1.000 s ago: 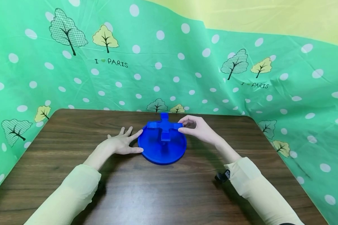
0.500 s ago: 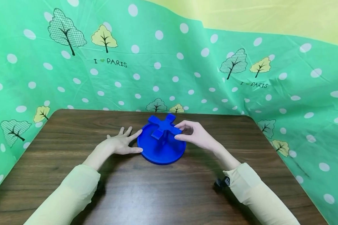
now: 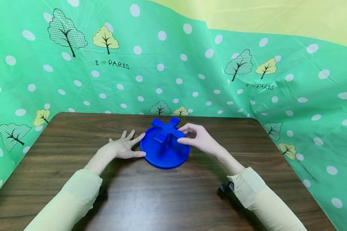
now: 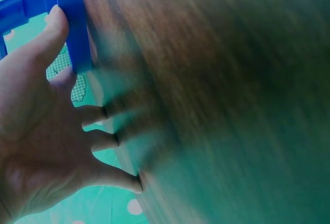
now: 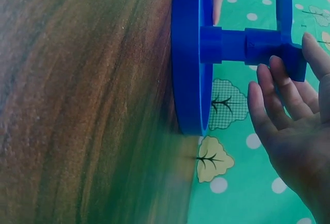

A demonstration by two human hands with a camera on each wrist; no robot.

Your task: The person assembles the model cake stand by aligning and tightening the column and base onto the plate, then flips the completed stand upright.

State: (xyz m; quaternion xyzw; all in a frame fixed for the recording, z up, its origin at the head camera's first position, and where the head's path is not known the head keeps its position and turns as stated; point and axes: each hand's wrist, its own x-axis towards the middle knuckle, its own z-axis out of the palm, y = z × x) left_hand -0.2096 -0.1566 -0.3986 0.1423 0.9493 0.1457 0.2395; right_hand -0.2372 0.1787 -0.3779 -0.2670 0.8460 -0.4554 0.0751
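Observation:
In the head view, a round blue base [image 3: 164, 162] with a raised rim lies on the table. A blue cross-shaped top [image 3: 168, 128] stands above it on a central blue post [image 5: 229, 45], seen side-on in the right wrist view. My left hand [image 3: 122, 148] is spread flat beside the base, its thumb and index finger touching the rim. The left wrist view has that thumb on the rim and the other fingertips on the table. My right hand [image 3: 200, 138] pinches the right-hand arm of the cross between thumb and fingers. Its remaining fingers curve loosely underneath.
The dark wood table [image 3: 150, 199] ends just behind the base. A green dotted curtain [image 3: 176, 77] with printed trees hangs along the back and sides. A small black device [image 3: 226, 188] hangs at the right cuff.
The cross has turned on its post, the arm in my right hand's pinch swinging nearer to me; over the last half second it stays put. My left hand remains at the rim.

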